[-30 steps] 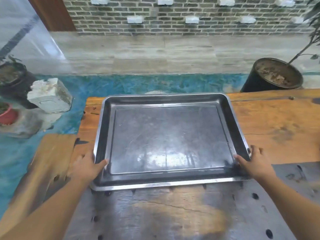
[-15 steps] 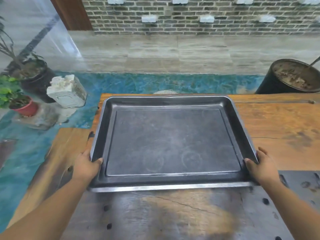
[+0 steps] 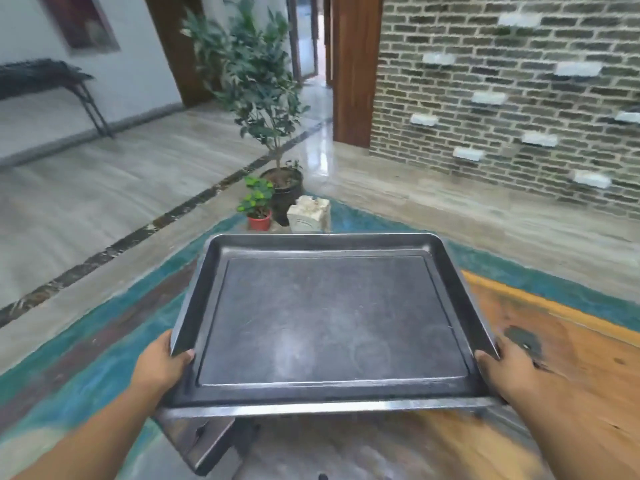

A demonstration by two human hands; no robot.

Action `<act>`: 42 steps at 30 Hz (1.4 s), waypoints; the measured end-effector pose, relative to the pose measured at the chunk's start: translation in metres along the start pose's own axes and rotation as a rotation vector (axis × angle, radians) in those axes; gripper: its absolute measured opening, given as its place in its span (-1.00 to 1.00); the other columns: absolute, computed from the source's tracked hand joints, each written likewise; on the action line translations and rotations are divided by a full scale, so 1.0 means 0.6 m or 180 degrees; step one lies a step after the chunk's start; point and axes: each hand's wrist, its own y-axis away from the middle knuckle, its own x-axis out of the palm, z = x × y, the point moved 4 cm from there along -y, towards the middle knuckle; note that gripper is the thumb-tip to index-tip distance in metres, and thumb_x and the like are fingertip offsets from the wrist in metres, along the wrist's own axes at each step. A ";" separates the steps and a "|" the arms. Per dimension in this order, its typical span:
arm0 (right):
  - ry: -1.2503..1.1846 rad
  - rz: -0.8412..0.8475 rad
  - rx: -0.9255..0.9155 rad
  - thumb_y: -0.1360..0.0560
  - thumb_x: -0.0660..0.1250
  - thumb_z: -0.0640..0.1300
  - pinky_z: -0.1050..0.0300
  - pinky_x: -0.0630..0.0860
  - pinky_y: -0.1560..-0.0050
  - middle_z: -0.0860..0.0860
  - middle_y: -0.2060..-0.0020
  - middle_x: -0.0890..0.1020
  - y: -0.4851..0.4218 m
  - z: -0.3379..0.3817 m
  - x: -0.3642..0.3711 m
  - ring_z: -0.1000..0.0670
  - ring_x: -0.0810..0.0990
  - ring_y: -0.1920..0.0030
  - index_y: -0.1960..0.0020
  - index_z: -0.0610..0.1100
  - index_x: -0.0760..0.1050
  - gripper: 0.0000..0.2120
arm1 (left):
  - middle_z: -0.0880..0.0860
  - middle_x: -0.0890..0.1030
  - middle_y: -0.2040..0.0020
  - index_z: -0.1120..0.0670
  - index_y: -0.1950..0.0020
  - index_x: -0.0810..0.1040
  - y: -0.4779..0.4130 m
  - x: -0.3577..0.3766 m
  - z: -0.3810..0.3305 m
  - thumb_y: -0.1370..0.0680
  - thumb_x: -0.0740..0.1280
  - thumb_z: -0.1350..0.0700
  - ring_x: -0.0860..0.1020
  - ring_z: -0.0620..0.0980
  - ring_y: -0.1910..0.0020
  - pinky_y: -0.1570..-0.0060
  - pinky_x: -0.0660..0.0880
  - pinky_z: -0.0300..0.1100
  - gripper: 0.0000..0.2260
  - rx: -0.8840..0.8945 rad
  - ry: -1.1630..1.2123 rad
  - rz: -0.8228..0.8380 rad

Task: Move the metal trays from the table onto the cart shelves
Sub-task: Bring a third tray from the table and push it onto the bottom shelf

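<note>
Tray (image 3: 332, 317), bare and unmarked, gripped by left hand (image 3: 162, 367) and right hand (image 3: 507, 374).

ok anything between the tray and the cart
Can't tell: no cart is in view. Both hands, left and right, grip the tray, lifted past the table corner. Ahead on the floor stand potted plants and a stone block.

Grey brick wall (image 3: 502, 109) standing right; polished stone floor (image 3: 121, 188) reflecting light; potted tree (image 3: 256, 84) sitting beside wooden doorframe (image 3: 353, 71); dark bench (image 3: 41, 77) far left.
</note>
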 end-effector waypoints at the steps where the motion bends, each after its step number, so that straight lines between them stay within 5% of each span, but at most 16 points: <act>1: -0.0063 0.0097 -0.0105 -0.49 0.40 -0.11 0.01 0.51 0.10 -0.21 0.14 0.67 0.015 0.047 0.017 -0.24 0.64 0.09 -0.03 -0.16 0.54 -0.83 | 0.23 0.66 -0.08 0.15 -0.17 0.57 0.012 -0.044 0.043 -0.47 0.47 0.21 0.60 0.26 -0.03 0.03 0.46 0.03 -0.72 -0.0087 0.0032 -0.0114; 5: -0.0206 0.0343 -0.0680 -0.48 0.40 -0.22 0.02 0.44 0.16 -0.23 0.16 0.66 0.108 0.242 0.087 -0.20 0.61 0.16 0.02 -0.22 0.55 -0.89 | 0.26 0.65 -0.11 0.20 -0.20 0.57 0.093 -0.219 0.224 -0.47 0.48 0.22 0.60 0.30 -0.08 -0.02 0.48 0.08 -0.68 -0.0500 0.0122 -0.0537; 12: -0.0041 0.0805 -0.1771 -0.47 0.41 -0.20 -0.02 0.48 0.00 -0.25 0.03 0.66 0.354 0.539 0.229 -0.27 0.62 -0.05 -0.10 -0.24 0.57 -0.78 | 0.23 0.66 -0.08 0.19 -0.17 0.58 0.313 -0.454 0.546 -0.47 0.47 0.26 0.60 0.27 -0.05 0.04 0.44 0.04 -0.72 -0.1218 0.0570 -0.1268; 20: -0.0083 0.1684 -0.2642 -0.47 0.41 -0.26 0.05 0.37 0.12 -0.20 0.14 0.66 0.661 0.743 0.418 -0.22 0.61 0.07 0.05 -0.18 0.55 -0.93 | 0.18 0.67 0.01 0.12 -0.13 0.58 0.635 -0.569 0.829 -0.45 0.48 0.24 0.60 0.23 0.03 0.02 0.48 0.03 -0.73 -0.2221 0.0882 -0.2093; 23: -0.0029 0.2029 -0.3014 -0.48 0.40 -0.26 0.04 0.36 0.16 -0.05 0.28 0.60 0.768 0.806 0.490 -0.16 0.56 0.16 0.19 -0.04 0.46 -0.82 | 0.20 0.68 0.02 0.12 -0.12 0.58 0.760 -0.561 0.899 -0.44 0.49 0.23 0.61 0.23 0.03 0.02 0.49 0.05 -0.73 -0.2681 0.0975 -0.2407; 32: 0.0288 0.3201 -0.4176 -0.48 0.39 -0.24 0.03 0.38 0.22 0.08 0.32 0.57 1.085 0.941 0.701 -0.12 0.54 0.23 0.10 -0.01 0.51 -0.86 | 0.08 0.64 0.09 0.10 -0.18 0.56 1.066 -0.461 0.928 -0.47 0.46 0.23 0.58 0.12 0.16 0.08 0.46 -0.02 -0.71 -0.4072 0.1409 -0.3389; 42: 0.0875 0.4161 -0.5506 -0.47 0.40 -0.25 0.04 0.35 0.17 -0.11 0.21 0.58 1.399 0.914 0.810 -0.15 0.54 0.16 0.06 -0.10 0.55 -0.91 | 0.21 0.67 -0.04 0.14 -0.23 0.53 1.262 -0.254 0.771 -0.47 0.46 0.25 0.61 0.22 -0.01 -0.03 0.49 0.03 -0.66 -0.5490 0.1871 -0.4299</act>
